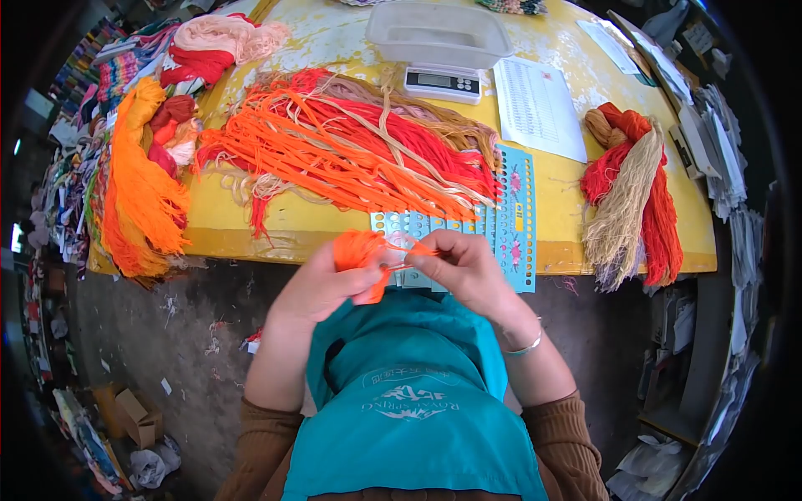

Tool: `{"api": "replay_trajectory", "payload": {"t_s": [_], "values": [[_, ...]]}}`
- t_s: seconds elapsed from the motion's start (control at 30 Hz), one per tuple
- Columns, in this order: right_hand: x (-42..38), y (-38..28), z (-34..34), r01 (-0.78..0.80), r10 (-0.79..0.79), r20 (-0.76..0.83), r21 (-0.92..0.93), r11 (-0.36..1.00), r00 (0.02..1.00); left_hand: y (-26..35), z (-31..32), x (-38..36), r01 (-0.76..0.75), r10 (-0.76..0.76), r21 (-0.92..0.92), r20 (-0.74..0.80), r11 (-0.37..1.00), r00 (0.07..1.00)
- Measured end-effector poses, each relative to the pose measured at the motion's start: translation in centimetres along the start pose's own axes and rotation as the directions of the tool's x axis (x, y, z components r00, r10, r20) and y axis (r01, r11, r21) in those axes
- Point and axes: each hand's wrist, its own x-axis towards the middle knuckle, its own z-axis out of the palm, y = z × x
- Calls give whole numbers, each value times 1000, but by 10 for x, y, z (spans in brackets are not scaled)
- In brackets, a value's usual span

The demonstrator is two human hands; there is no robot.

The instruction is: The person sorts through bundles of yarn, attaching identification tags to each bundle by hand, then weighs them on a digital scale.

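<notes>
My left hand (322, 285) is closed around a folded bundle of bright orange thread (357, 249) in front of the table edge. With the fingertips pinched together, my right hand (466, 265) grips strands at the bundle's right side. Thin pale strands run between the two hands. Just behind and below them, light blue punched thread cards (515, 242) with round holes overhang the table edge. A large spread of orange, red and beige thread (351, 154) lies on the table beyond my hands, partly over the cards.
The yellow table (551, 192) also holds a digital scale (443, 83), a clear plastic tub (439, 33) and a printed sheet (539, 108). Thread hanks hang over its edge at left (142, 184) and right (622, 200). Shelves of papers (718, 142) stand at right.
</notes>
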Motion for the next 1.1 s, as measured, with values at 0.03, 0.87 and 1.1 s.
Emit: {"api": "replay_trajectory", "payload": {"t_s": [0.03,0.87,1.1], "values": [[-1,-5,-5,63,-65,-12,-124,990,998,5,-15,-9,45,-45,56,-12,997,999],[-118,-156,-493,-20,-756,-651,-758,652,66,68,-388,-242,-746,454,-245,-664,619,594],[-28,-64,-218,176,-350,-261,-516,838,900,19,-117,-10,-258,296,-633,-48,729,954]]}}
